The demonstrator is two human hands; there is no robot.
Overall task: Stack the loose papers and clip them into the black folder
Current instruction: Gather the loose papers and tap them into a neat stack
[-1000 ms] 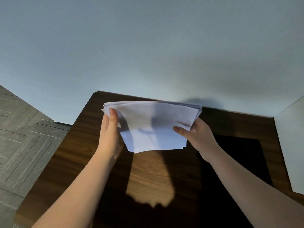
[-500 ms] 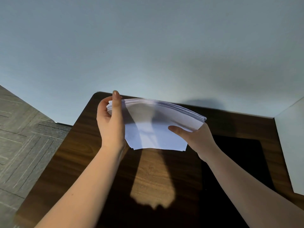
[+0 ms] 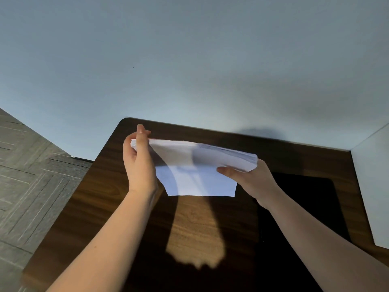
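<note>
- Your left hand [image 3: 139, 163] holds the left end of the stack of papers [image 3: 195, 165]. The grip is closed on that end: the thumb lies on the near face and the fingers [image 3: 140, 129] rise behind the far edge.
- Your right hand [image 3: 250, 180] holds the right end of the same stack. The thumb presses on top of the sheets and the palm supports them from below, so this grip is also closed on the paper.
- The stack of papers is lifted clear of the tabletop [image 3: 101, 186] and held above its far half, nearer the far edge than the near edge. It does not touch the wood.
- The stack sags between your two hands. The near edge hangs down and forms a straight lower line; the right end shows the layered sheet edges, roughly aligned.
- The black folder [image 3: 305, 203] lies flat on the right side of the tabletop, beneath and beyond your right forearm. It is dark and in shadow, so you cannot tell whether it is open or whether its clip is raised.
- A patch of light falls on the wood at the centre of the tabletop, below the stack.
- The tabletop's far edge meets a pale wall [image 3: 189, 60]. A grey patterned floor [image 3: 31, 175] shows past the left edge.
</note>
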